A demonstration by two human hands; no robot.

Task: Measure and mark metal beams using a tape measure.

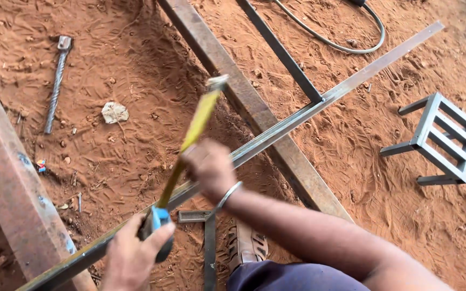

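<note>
Left hand (133,253) grip clenched on tape measure (157,229), right hand (210,167) grip pinching its yellow blade (195,132)

A rebar-handled hammer (56,81) lies on red dirt; grey metal stool (442,141) apart.

Yellow tape blade (195,129), blue-grey case (157,226), seemingly rusty brown beam (12,188), red soil (130,59).

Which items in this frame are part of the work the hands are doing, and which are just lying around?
In use:
- left hand holding the blue tape-measure case
- right hand on the yellow tape blade
- long grey steel bar under the tape

Lying about:
- twisted rebar hammer
- small grey steel frame stool
- grey hose
- pale stone
</note>
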